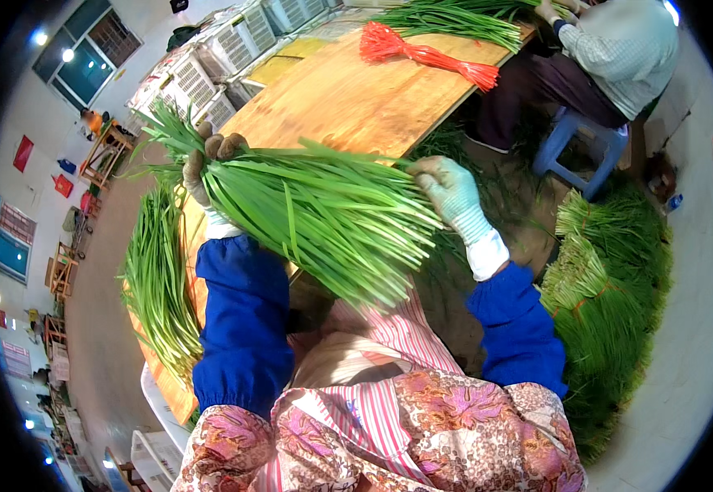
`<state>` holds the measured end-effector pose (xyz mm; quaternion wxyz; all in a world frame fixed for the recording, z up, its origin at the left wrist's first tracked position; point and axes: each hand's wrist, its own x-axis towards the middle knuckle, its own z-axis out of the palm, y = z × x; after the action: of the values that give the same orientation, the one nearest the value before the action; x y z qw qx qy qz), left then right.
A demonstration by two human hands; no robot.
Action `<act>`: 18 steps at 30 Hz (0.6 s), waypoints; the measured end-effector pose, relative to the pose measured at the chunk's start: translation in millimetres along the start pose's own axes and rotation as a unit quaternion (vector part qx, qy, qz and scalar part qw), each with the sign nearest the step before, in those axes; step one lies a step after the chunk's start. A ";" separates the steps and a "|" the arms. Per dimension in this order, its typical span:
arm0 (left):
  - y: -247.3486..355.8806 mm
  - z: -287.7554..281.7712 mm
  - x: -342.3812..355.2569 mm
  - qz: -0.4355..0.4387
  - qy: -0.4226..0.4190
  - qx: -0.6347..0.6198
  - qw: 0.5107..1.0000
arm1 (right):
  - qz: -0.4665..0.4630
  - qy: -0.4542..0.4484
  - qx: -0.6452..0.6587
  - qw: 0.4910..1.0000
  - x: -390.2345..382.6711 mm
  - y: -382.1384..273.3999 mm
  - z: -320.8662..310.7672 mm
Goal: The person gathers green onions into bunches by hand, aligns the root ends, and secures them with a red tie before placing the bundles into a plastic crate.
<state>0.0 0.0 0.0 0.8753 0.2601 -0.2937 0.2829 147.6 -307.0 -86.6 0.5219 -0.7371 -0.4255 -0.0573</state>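
Note:
My left hand [209, 160], in a soiled brown glove, is wrapped round a big bunch of long green garlic chives [315, 205] near its leafy end. The bunch is held up over the table's near edge, its pale cut ends fanned out to the right and toward me. At those ends is my right hand [453, 197] in a pale green glove, fingers curled in and pinching the outer stalks at the upper edge. Another pile of chives [159, 279] lies on the table to the left of my left forearm.
A red bundle of plastic ties [430, 56] lies on the wooden table [315, 102]. Beyond it are more chives [463, 20] beside a seated co-worker [619, 49]. A blue stool [582, 152] and tied chive bundles [603, 295] stand at right. White crates [233, 49] line the far side.

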 end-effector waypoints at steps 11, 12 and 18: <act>-5.0 19.6 -0.4 0.043 0.060 -0.013 0.997 | 0.151 -0.041 -0.366 0.917 -23.1 22.3 -54.0; -7.5 21.7 1.3 0.045 0.052 -0.011 0.998 | 0.122 -0.026 -0.249 0.961 -11.5 5.1 -59.1; -10.4 39.7 9.5 0.030 -0.013 -0.008 0.999 | 0.017 -0.135 -0.158 0.978 39.2 -76.5 10.3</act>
<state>-1.5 -28.7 30.7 0.8647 0.2479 -0.3146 0.3030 116.0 -269.2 -15.4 0.3372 -0.8182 -0.4653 -0.0147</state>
